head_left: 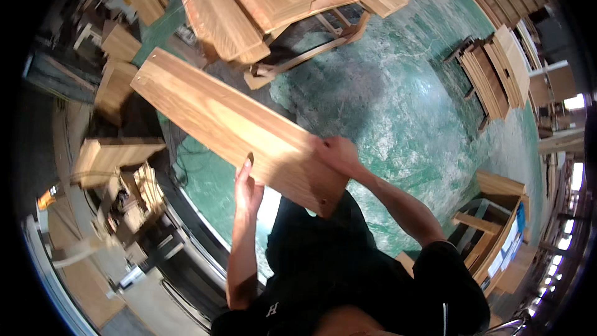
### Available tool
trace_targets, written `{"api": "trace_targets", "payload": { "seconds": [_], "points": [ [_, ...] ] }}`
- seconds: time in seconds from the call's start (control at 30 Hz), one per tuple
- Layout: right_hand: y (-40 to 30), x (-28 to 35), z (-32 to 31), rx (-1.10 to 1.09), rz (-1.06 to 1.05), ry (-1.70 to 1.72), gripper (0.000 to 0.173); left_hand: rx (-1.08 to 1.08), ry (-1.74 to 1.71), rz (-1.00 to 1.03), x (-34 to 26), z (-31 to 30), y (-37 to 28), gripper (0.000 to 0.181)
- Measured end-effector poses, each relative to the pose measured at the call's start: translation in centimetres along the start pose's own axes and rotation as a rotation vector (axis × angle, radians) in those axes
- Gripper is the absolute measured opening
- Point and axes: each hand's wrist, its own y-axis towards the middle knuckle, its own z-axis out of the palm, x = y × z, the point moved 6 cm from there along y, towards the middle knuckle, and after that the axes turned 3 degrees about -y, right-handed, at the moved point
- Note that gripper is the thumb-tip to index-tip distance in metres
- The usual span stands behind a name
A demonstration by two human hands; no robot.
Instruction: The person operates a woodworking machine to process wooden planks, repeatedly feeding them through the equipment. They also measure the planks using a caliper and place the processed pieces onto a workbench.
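Note:
A long wooden board (233,116) is held up in front of me, slanting from the upper left down towards my body. It has small holes near its corners. My left hand (248,186) grips its near long edge, with the thumb lying on the upper face and the fingers hidden beneath. On the opposite long edge, my right hand (338,156) is closed around the board near its lower right end. A shadow falls across that end of the board.
Ahead, a low wooden bench (298,4) bears several boards. Stacked panels (494,74) stand on the right, above a wooden crate-like frame (489,228). To the left are a panel stack (116,158) and a box of wood offcuts (135,200). Cables (182,158) lie on the green floor (392,116).

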Motion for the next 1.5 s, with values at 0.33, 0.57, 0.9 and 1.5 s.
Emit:
{"api": "trace_targets", "payload": {
  "seconds": [0.33, 0.57, 0.9, 1.5],
  "points": [
    [13.6, 7.9, 5.6, 0.257, 0.046, 0.292, 0.083, -0.097, 0.081, 0.046, -7.9, 1.9, 11.2, 0.058],
    [26.6, 6.1, 5.8, 0.381, -0.073, 0.647, 0.077, -0.158, 0.169, 0.052, -12.9, 3.5, 15.5, 0.067],
    [43.8, 9.8, 4.9, 0.405, -0.002, 0.645, 0.106, -0.196, 0.332, -0.008, -17.8, 1.2, 20.9, 0.077],
    [43.7, 5.7, 2.5, 0.486, 0.168, 0.962, 0.097, -0.137, 0.323, -0.106, -24.7, -0.6, 35.1, 0.071]
  ]
}}
